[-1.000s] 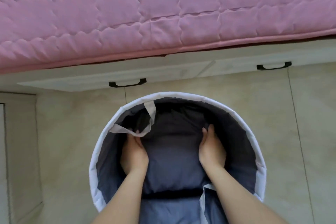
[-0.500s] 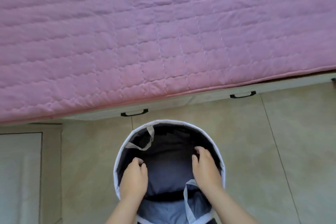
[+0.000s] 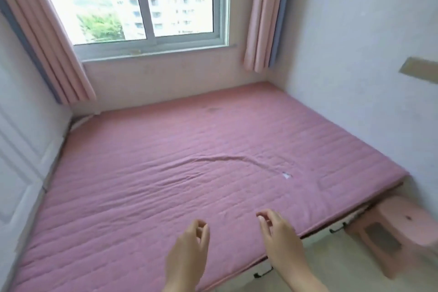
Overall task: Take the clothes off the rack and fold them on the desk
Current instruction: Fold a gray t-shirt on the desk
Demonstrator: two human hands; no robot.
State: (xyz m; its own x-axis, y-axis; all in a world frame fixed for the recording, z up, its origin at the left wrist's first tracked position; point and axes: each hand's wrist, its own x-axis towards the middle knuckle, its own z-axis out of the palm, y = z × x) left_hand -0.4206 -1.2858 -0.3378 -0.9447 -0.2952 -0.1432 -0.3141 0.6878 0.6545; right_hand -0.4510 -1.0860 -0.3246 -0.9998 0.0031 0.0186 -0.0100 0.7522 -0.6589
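We record the left hand [image 3: 189,246] and right hand [image 3: 280,234] over the near edge of the pink quilted mattress [image 3: 189,149], fingers loosely curled, holding nothing. No garment, rack or desk shows; we judge no folding underway here.

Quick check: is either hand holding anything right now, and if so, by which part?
Nothing is held. The left hand and the right hand hover over the mattress, both loosely curled and empty.

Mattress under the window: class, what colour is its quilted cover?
The mattress cover is a dusty pink all over, shown best in the head view.
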